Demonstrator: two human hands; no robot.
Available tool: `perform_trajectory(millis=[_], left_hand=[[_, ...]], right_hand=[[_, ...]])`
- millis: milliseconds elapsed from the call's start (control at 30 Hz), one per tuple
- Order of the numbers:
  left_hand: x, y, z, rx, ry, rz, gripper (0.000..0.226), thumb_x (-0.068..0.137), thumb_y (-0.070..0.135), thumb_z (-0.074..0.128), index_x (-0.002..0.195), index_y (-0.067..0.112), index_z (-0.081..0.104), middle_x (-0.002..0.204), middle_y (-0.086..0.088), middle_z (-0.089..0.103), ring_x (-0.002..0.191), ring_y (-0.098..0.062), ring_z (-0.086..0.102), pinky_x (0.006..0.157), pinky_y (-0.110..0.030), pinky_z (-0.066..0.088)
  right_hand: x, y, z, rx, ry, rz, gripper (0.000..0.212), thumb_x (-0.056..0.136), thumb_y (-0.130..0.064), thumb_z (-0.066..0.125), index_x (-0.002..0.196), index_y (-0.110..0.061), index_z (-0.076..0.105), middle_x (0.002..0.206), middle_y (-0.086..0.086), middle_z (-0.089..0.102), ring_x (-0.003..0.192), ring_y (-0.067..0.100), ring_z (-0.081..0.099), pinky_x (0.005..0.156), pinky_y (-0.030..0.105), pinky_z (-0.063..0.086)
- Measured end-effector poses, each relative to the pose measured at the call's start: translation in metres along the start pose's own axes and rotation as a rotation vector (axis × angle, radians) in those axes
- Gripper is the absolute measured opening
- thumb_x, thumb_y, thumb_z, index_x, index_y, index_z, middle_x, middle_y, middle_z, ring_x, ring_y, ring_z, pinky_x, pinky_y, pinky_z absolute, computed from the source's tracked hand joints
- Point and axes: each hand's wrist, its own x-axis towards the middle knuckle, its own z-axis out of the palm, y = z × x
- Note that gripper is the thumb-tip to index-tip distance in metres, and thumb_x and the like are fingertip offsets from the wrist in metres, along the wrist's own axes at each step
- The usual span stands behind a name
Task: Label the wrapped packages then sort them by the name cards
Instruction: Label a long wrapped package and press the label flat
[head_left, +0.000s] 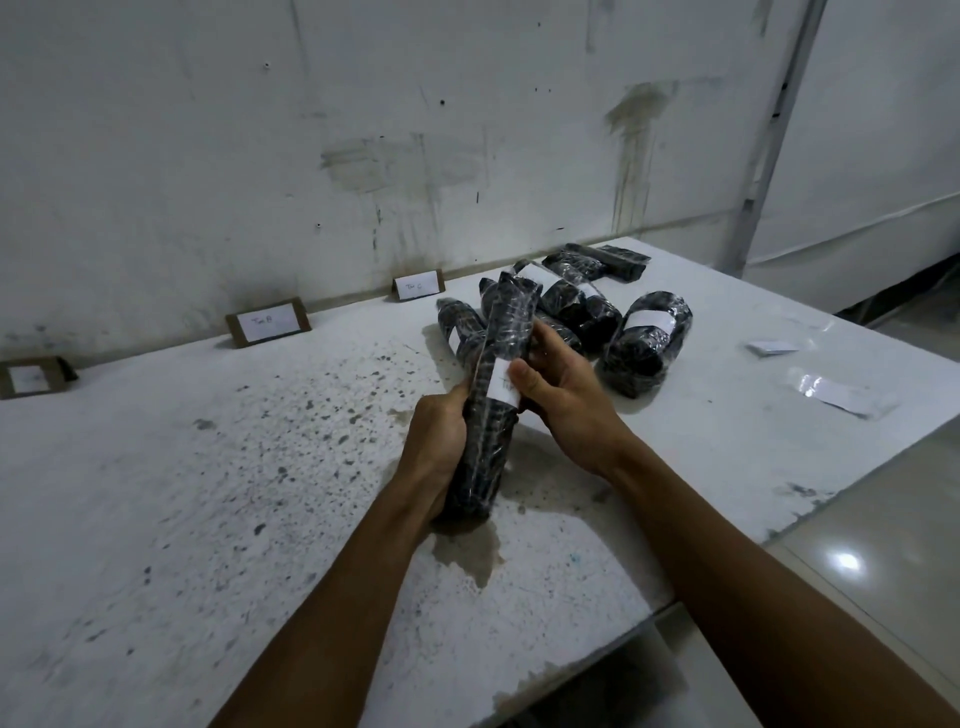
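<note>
Both hands hold one long black wrapped package (493, 400) tilted above the table (208, 493), near its middle. Left hand (436, 447) grips the lower half, fingers curled round it. Right hand (561, 400) grips the upper half; thumb presses a white label (503, 387) on the wrap. Writing on label partly hidden, unreadable.

Pile of wrapped packages (571, 306) lies toward the table's far right corner, several bearing white labels. One fat package (647, 343) sits at the pile's right side, label on top.

Three name cards lean along the far edge against the wall: left card (31, 376), middle card (267, 322), right card (418, 286). Writing too small to read.

Loose label strips (836, 395) lie near the right edge.
</note>
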Motion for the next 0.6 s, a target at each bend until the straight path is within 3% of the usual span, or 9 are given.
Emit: perform_trajectory(millis=[100, 200, 233, 300, 367, 433, 500, 600], left_hand=[[0.0, 0.002, -0.002, -0.043, -0.026, -0.029, 0.046, 0.102, 0.038, 0.054, 0.084, 0.001, 0.076, 0.081, -0.03, 0.07, 0.055, -0.031, 0.065, 0.056, -0.038, 0.056], [-0.001, 0.004, -0.004, -0.042, -0.064, -0.041, 0.047, 0.101, 0.04, 0.054, 0.086, 0.001, 0.076, 0.078, -0.022, 0.072, 0.057, -0.03, 0.067, 0.058, -0.037, 0.057], [-0.002, 0.005, -0.004, -0.034, -0.068, -0.042, 0.048, 0.101, 0.042, 0.053, 0.086, 0.003, 0.076, 0.08, -0.021, 0.074, 0.06, -0.031, 0.069, 0.06, -0.037, 0.058], [-0.001, 0.003, -0.003, -0.011, -0.04, -0.03, 0.05, 0.102, 0.048, 0.051, 0.09, 0.006, 0.076, 0.084, -0.02, 0.076, 0.066, -0.032, 0.072, 0.064, -0.038, 0.06], [0.003, -0.003, -0.001, 0.033, 0.033, 0.016, 0.053, 0.104, 0.054, 0.043, 0.094, 0.012, 0.075, 0.086, -0.017, 0.077, 0.073, -0.031, 0.075, 0.069, -0.039, 0.062], [0.005, -0.007, -0.001, 0.034, 0.103, 0.081, 0.058, 0.103, 0.06, 0.031, 0.1, 0.02, 0.072, 0.09, -0.013, 0.078, 0.081, -0.028, 0.076, 0.075, -0.04, 0.063], [0.005, -0.008, -0.003, -0.011, 0.13, 0.176, 0.061, 0.094, 0.068, 0.025, 0.103, 0.026, 0.068, 0.091, -0.008, 0.077, 0.082, -0.023, 0.076, 0.069, -0.032, 0.062], [0.008, -0.006, -0.009, -0.052, 0.175, 0.284, 0.045, 0.098, 0.06, 0.032, 0.099, 0.032, 0.067, 0.087, -0.001, 0.076, 0.078, -0.017, 0.074, 0.066, -0.028, 0.06]], right_hand=[[-0.002, -0.001, -0.001, 0.024, 0.007, 0.006, 0.07, 0.092, -0.027, 0.067, 0.153, -0.016, 0.036, 0.127, 0.024, 0.065, 0.109, 0.039, 0.06, 0.095, 0.074, 0.041], [-0.001, -0.001, -0.001, 0.0, 0.014, -0.011, 0.069, 0.093, -0.027, 0.067, 0.154, -0.016, 0.036, 0.126, 0.021, 0.066, 0.109, 0.04, 0.062, 0.092, 0.071, 0.045], [0.0, -0.001, 0.0, -0.037, 0.028, -0.018, 0.069, 0.094, -0.026, 0.066, 0.155, -0.016, 0.035, 0.125, 0.017, 0.068, 0.108, 0.037, 0.064, 0.087, 0.066, 0.05], [0.002, -0.002, 0.0, -0.128, 0.077, -0.041, 0.066, 0.096, -0.02, 0.064, 0.155, -0.015, 0.034, 0.121, 0.009, 0.071, 0.101, 0.022, 0.07, 0.073, 0.041, 0.058], [0.003, -0.003, -0.001, -0.178, 0.108, -0.061, 0.063, 0.095, -0.011, 0.065, 0.151, -0.012, 0.036, 0.119, 0.007, 0.069, 0.096, 0.009, 0.07, 0.07, 0.023, 0.055], [-0.001, -0.003, 0.0, -0.213, 0.086, -0.072, 0.064, 0.092, -0.009, 0.069, 0.147, -0.012, 0.037, 0.119, 0.003, 0.065, 0.098, 0.014, 0.071, 0.074, 0.026, 0.058], [-0.006, -0.001, 0.002, -0.32, 0.013, -0.079, 0.07, 0.089, -0.014, 0.074, 0.148, -0.016, 0.036, 0.121, -0.004, 0.062, 0.092, 0.021, 0.07, 0.075, 0.032, 0.06], [-0.011, 0.002, 0.007, -0.447, -0.078, -0.096, 0.072, 0.089, -0.027, 0.076, 0.149, -0.024, 0.035, 0.12, -0.009, 0.059, 0.078, 0.015, 0.066, 0.064, 0.024, 0.052]])
